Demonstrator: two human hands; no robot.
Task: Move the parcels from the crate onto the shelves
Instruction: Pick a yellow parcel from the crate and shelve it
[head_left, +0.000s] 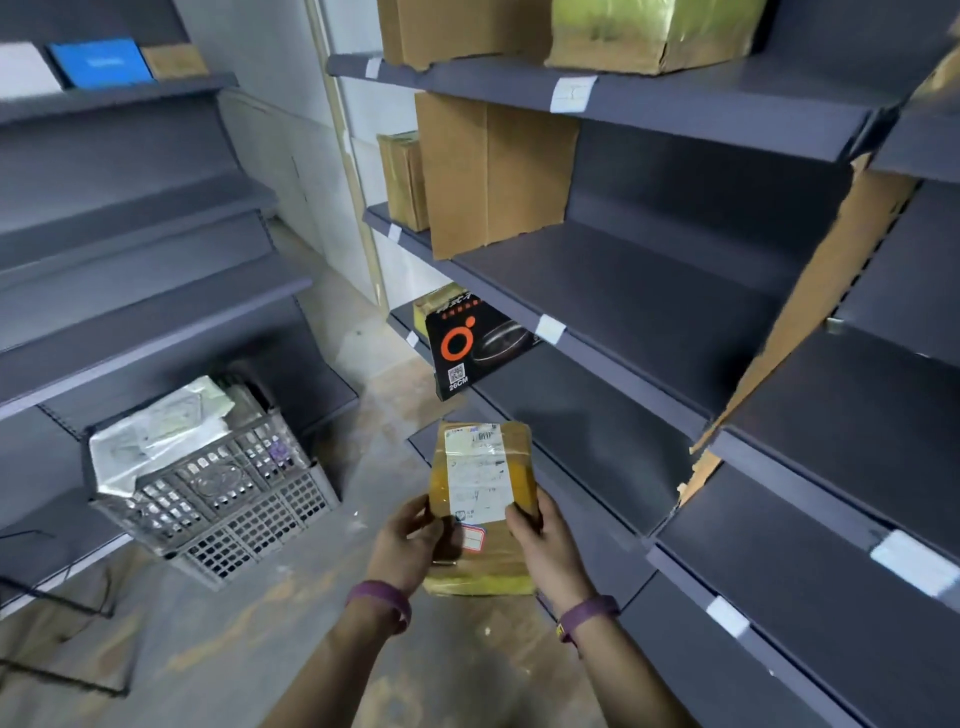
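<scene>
Yellow-brown parcel (485, 499) with white label, grey mesh crate (223, 499), dark grey shelves (623, 306), purple wristbands (382, 603).

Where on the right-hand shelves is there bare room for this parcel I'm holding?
The shelf with the tall cardboard box is bare to its right; the shelf below is bare right of the black box. Left ends are crowded.

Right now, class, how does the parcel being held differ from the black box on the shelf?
The held parcel is brown with a white label; the black box bears an orange ring. The left hand and right hand grip the held parcel aloft; the black box stands on a shelf. Both are rectangular.
</scene>
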